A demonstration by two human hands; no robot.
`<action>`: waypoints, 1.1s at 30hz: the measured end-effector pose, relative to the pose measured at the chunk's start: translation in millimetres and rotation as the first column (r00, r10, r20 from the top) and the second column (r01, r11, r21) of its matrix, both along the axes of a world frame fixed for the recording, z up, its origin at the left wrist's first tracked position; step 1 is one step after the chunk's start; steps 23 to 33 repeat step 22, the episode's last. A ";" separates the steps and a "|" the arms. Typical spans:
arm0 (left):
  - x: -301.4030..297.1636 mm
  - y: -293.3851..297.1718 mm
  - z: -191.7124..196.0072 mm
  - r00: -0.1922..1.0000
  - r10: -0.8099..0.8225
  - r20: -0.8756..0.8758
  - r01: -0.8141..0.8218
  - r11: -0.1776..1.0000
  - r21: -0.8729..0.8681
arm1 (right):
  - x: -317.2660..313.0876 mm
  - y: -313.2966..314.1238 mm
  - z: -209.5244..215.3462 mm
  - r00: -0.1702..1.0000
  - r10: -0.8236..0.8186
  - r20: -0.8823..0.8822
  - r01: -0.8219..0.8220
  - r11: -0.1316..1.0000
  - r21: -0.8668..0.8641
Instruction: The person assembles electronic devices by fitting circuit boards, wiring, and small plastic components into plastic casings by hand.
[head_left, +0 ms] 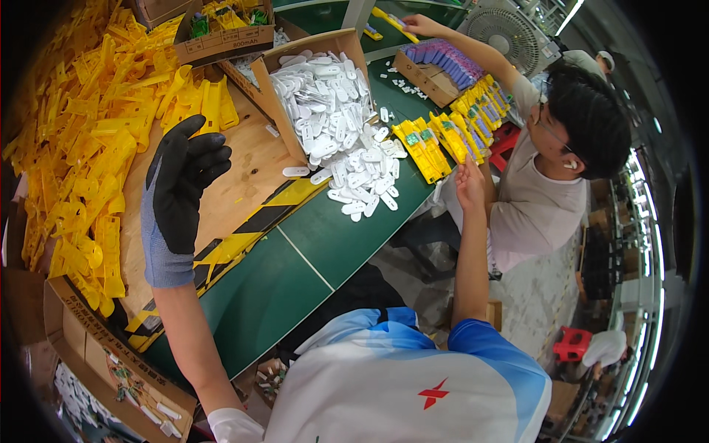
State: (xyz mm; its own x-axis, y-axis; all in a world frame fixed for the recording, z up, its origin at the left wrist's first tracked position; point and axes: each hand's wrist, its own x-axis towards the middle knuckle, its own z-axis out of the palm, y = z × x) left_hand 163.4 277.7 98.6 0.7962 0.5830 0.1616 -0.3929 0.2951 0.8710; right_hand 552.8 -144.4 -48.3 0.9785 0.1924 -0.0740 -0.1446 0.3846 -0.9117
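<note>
My left hand (pixel 181 192), in a black-coated glove with a blue-grey cuff, is raised over the wooden board (pixel 251 159). Its fingers are apart and slightly bent, with nothing visible in them. A heap of yellow plastic casings (pixel 88 162) lies to its left. On the right, my bare right hand (pixel 470 186) reaches to a row of yellow casings fitted with small green circuit boards. Its fingers are closed on the near end of one yellow casing (pixel 452 140). Another pair of such casings (pixel 422 151) lies just left of it.
A cardboard box (pixel 275 111) spills white oval plastic covers (pixel 365 177) onto the green table (pixel 258 295). Beyond is a box (pixel 428 83) of purple cells. A co-worker sits at right, one hand (pixel 421 26) on a far yellow strip. A fan (pixel 506 40) stands behind.
</note>
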 end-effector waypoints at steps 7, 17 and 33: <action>-0.8 7.9 -0.8 1.000 0.024 -0.007 -0.024 1.000 0.015 | 7.2 13.1 1.0 0.994 -0.069 0.089 0.099 0.912 -0.398; -4.3 13.6 -3.6 0.993 0.101 -0.057 -0.103 0.994 -0.026 | -50.3 28.3 -19.3 0.903 -0.235 0.359 0.343 0.898 -0.276; 0.6 14.5 1.6 0.995 0.077 -0.067 -0.079 0.997 -0.026 | -111.0 52.8 -56.8 0.801 -0.335 0.497 0.476 0.859 -0.189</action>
